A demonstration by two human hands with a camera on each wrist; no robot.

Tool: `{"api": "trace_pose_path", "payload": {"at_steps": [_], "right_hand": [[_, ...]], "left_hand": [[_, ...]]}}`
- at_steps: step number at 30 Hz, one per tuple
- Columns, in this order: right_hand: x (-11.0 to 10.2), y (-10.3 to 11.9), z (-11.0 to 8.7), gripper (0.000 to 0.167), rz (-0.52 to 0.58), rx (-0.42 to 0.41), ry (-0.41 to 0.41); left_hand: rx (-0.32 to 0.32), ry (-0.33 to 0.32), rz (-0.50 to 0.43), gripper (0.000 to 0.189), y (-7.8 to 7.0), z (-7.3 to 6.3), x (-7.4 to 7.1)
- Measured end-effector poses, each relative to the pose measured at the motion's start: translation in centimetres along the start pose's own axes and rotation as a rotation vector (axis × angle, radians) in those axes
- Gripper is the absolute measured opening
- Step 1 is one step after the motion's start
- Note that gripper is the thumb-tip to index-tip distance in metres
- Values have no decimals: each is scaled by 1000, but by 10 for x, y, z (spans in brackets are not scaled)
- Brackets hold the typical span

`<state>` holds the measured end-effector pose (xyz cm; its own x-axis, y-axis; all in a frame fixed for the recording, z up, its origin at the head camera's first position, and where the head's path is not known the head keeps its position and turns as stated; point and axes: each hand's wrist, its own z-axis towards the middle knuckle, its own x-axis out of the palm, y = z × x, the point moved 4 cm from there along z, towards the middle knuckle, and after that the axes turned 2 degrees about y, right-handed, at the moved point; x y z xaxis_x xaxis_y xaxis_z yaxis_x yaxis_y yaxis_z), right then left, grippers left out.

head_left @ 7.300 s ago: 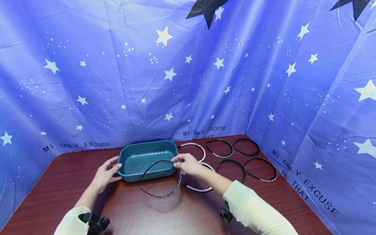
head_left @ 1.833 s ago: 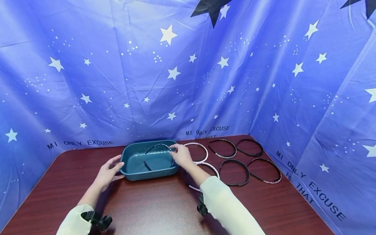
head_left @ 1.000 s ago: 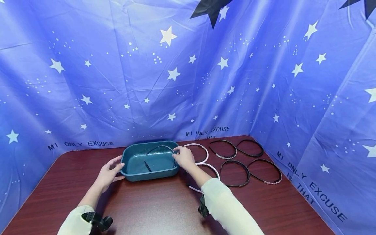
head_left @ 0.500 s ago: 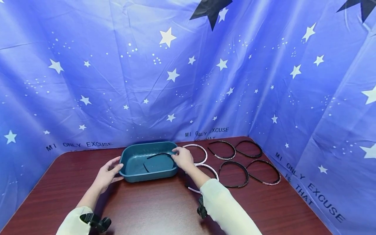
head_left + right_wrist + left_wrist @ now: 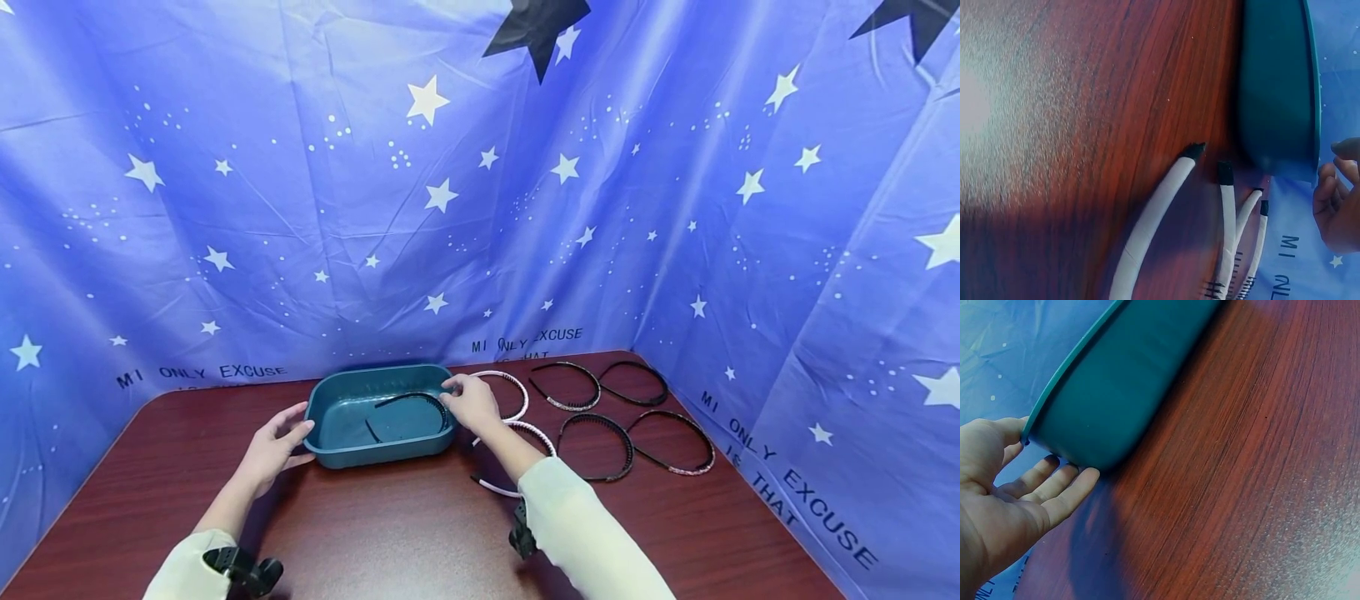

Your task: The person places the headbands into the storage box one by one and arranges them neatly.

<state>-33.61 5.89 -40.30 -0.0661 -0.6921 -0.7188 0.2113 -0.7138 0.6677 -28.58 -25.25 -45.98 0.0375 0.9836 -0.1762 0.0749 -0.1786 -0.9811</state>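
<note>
A teal plastic tub [image 5: 360, 457] stands at the back of the table. My left hand [image 5: 272, 450] holds its left end, thumb at the rim and fingers against the outer wall; the left wrist view shows these fingertips [image 5: 1088, 478] near the base. Inside the tub lies a dark headband [image 5: 422, 397], its curve toward the right end. My right hand [image 5: 471, 403] hovers at the right rim beside that curve. In the right wrist view its fingers [image 5: 1325, 187] are loosely bent above the rim, with nothing visible between them.
Right of the tub lie two pale headbands [image 5: 521, 385], partly hidden by my right forearm. Further right are several dark ones, among them a black headband [image 5: 628, 442] and one with a glittery section [image 5: 693, 472]. A starry blue curtain [image 5: 375, 208] borders the dark red table [image 5: 360, 533].
My right hand has brought the dark headband from in front of the tub into it. The headband was tilted up in the fingers; now it lies low and the fingers are off it.
</note>
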Motion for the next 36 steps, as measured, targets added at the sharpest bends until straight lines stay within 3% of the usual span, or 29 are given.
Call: {"api": "trace_pose_path", "payload": {"at_steps": [7,22,27,36], "right_hand": [[-7,-2,1,19,-26,-52,45],[-37,-20,-2,22,-52,-75,29],[-49,-32,-4,22,-50,-81,3],[-68,-59,-8,22,-44,-44,-22]], "left_hand": [[5,-5,-1,61,0,1,0],[20,-6,-16,65,2,1,-1],[36,0,-36,70,4,2,-1],[-7,-4,3,61,0,-2,1]]}}
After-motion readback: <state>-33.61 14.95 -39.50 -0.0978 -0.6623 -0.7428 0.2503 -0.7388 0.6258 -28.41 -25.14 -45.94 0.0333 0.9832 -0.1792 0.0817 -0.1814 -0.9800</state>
